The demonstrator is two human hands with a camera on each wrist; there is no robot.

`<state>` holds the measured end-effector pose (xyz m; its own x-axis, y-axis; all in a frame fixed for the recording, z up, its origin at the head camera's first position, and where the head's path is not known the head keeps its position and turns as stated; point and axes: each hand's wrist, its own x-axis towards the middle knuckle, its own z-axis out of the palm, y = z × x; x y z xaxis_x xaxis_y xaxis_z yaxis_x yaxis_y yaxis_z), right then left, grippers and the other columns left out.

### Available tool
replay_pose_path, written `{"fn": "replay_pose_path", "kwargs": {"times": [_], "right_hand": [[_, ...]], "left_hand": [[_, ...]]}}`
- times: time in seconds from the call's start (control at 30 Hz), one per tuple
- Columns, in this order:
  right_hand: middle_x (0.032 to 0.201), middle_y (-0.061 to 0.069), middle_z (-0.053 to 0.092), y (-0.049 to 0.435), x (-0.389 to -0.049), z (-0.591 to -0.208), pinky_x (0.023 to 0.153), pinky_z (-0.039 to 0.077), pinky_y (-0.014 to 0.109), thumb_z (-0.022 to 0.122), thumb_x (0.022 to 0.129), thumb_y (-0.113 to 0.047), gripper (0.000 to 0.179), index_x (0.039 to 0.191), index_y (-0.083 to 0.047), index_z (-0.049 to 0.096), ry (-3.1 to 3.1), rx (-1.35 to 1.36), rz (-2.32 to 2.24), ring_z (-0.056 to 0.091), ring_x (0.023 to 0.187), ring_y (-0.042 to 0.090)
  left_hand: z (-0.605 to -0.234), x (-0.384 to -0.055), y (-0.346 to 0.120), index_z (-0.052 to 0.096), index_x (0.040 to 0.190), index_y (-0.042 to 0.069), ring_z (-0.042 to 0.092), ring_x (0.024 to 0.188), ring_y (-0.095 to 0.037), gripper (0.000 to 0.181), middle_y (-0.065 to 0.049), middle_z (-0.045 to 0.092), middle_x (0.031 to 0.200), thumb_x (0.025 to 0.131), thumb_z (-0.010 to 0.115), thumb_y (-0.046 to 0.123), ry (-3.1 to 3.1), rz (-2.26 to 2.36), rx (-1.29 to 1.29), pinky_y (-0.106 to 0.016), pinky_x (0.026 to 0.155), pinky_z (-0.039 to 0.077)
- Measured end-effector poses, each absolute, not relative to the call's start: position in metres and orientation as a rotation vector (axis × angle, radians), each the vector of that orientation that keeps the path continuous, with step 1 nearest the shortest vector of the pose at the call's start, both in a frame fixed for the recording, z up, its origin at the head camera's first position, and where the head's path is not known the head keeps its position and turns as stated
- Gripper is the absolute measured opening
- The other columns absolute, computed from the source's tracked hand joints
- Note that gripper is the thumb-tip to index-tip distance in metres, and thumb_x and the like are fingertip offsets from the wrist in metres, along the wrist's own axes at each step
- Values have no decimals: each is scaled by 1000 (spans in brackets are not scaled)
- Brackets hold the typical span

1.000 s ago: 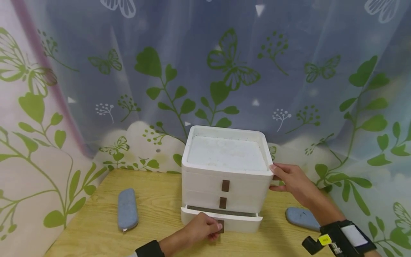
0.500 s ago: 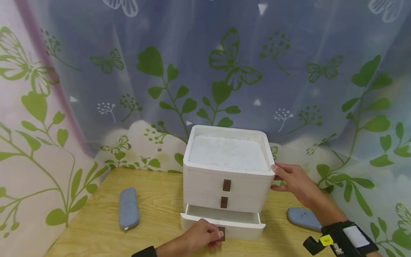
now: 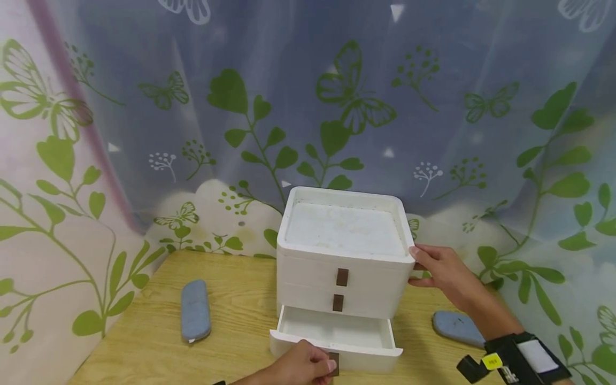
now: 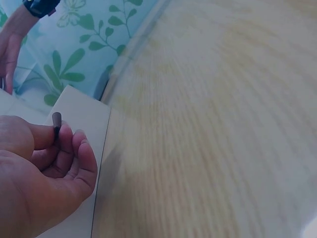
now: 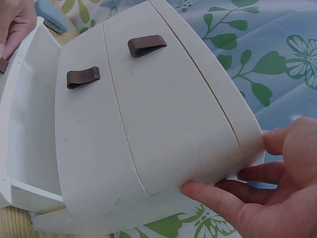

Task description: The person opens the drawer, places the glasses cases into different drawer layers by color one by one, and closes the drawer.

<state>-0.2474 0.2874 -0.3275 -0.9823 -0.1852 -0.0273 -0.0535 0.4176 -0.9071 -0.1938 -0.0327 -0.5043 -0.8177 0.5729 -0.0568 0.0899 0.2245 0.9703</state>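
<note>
A white drawer unit (image 3: pixel 308 278) with brown pull tabs stands on the wooden table. Its bottom drawer (image 3: pixel 366 359) is pulled well out, while the two drawers above sit flush. My left hand (image 3: pixel 302 363) pinches the bottom drawer's pull tab (image 4: pixel 57 119) between thumb and bent fingers. At the unit's upper right edge, my right hand (image 3: pixel 445 271) holds the side. In the right wrist view, the thumb and fingers (image 5: pixel 210 194) of that hand are spread along the edge, with some fingertips hard to see.
A blue-grey oblong pad (image 3: pixel 195 310) lies left of the unit on the table (image 3: pixel 236 299). Another such pad (image 3: pixel 457 327) lies at the right, partly behind the right forearm. A curtain printed with leaves and butterflies (image 3: pixel 269 133) hangs close behind.
The bottom drawer has slid farther out toward me, with my left hand moving along on its pull tab. My right hand keeps its place on the unit's side.
</note>
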Motion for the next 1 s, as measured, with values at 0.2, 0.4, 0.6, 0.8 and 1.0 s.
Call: {"fn": "replay_pose_path", "kwargs": {"times": [0.2,0.4,0.6,0.8,1.0], "right_hand": [[155,31,44,288,-247,-327,95,61,43,48,111,-40,67,158,6,34,2542,-199,-1614,64,120,19],[155,31,44,287,-246,-328,95,61,43,47,111,-40,68,158,7,33,2543,-183,-1604,64,119,18],[157,31,42,289,-246,-328,95,61,43,46,111,-41,68,159,6,32,2556,-173,-1600,63,124,23],[156,31,43,290,-247,-327,95,62,41,47,111,-41,68,159,6,33,2559,-183,-1609,64,123,22],[155,31,44,289,-246,-328,95,62,41,47,111,-40,68,158,6,33,2556,-188,-1613,65,119,17]], "left_hand": [[-506,-187,-36,67,79,-15,43,52,2,40,8,52,59,99,67,20,2057,1606,654,-14,50,34],[-510,-182,-40,70,88,-16,48,55,2,40,11,57,61,100,67,22,1938,1646,638,-14,52,40],[-511,-179,-40,70,85,-16,46,55,4,40,11,55,62,99,67,21,1977,1638,707,-12,52,38],[-513,-175,-41,65,76,-16,42,54,8,42,6,49,56,100,65,18,2031,1581,817,-10,51,33],[-516,-168,-37,69,83,-18,45,56,9,24,-32,59,67,91,65,4,1993,1602,809,-8,53,35]]}}
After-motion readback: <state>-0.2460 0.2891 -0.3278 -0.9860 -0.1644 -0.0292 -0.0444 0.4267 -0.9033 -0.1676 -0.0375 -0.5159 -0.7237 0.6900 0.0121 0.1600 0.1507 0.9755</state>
